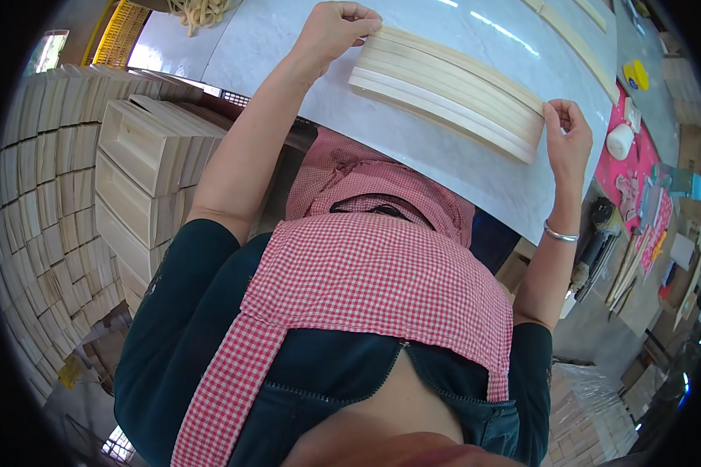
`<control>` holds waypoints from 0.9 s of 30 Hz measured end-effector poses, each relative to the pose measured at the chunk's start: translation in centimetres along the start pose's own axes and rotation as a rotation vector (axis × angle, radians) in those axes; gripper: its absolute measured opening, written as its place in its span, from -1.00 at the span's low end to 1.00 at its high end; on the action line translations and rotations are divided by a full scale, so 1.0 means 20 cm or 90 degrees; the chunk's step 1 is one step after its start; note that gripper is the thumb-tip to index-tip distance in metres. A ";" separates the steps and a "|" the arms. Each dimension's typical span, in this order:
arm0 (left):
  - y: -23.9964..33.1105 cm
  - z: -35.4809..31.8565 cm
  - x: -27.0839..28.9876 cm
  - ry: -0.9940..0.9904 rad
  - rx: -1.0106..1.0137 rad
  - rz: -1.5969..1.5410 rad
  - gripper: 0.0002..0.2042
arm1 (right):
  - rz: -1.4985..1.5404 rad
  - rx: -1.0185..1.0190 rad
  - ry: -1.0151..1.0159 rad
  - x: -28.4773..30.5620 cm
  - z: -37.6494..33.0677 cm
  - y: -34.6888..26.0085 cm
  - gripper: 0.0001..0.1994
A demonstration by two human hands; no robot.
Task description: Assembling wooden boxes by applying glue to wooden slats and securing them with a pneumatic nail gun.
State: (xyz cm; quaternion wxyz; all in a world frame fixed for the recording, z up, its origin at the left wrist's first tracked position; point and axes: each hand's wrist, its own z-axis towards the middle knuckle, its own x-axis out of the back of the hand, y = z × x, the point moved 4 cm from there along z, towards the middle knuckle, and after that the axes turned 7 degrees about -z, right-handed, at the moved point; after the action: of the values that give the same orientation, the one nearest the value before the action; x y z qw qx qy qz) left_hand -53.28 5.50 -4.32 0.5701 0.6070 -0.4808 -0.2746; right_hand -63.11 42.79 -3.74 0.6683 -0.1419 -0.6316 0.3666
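On the white marbled tabletop (304,54) lies a long pale wooden piece (444,89), slightly slanted, with several lengthwise edges showing. Along its far side runs a narrow wooden strip (463,64). My left hand (336,33) pinches the strip's left end between thumb and fingers. At the opposite end my right hand (568,140), below which a metal bangle circles the wrist, pinches the strip's right end with curled fingers. Whether the strip is joined to the piece or only rests against it I cannot tell.
Shallow wooden boxes (132,140) are stacked high on my left. Long wooden slats (576,47) lie at the table's far right. Beyond the right edge, a pink surface holds a white container (620,142) and a yellow tape roll (636,75). A yellow basket (121,33) stands far left.
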 end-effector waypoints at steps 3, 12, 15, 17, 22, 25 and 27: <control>-0.01 0.02 0.01 -0.010 -0.001 0.043 -0.78 | -0.042 0.040 0.041 0.00 -0.01 -0.03 -0.89; -0.04 0.00 0.02 -0.004 -0.034 -0.008 -0.75 | 0.037 -0.075 0.040 -0.05 -0.05 0.01 -0.86; -0.04 0.00 0.02 0.001 -0.034 0.003 -0.73 | 0.096 -0.087 0.054 -0.05 -0.06 0.05 -0.84; -0.03 -0.01 0.02 -0.001 -0.035 0.009 -0.72 | 0.117 -0.094 0.062 -0.05 -0.08 0.06 -0.83; -0.04 -0.08 0.05 0.008 0.002 -0.039 -0.71 | 0.110 -0.105 0.093 -0.03 -0.18 0.06 -0.82; -0.04 -0.11 0.05 0.010 0.010 -0.047 -0.70 | 0.047 -0.094 0.097 -0.02 -0.24 -0.01 -0.82; -0.03 -0.13 0.05 0.007 0.012 -0.048 -0.70 | 0.027 -0.093 0.101 -0.03 -0.25 -0.02 -0.83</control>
State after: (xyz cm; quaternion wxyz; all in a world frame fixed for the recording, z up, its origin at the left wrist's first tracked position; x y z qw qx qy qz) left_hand -50.41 5.75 -4.25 0.5565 0.6315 -0.4570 -0.2876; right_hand -58.11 43.46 -4.72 0.6962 -0.2321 -0.5986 0.3212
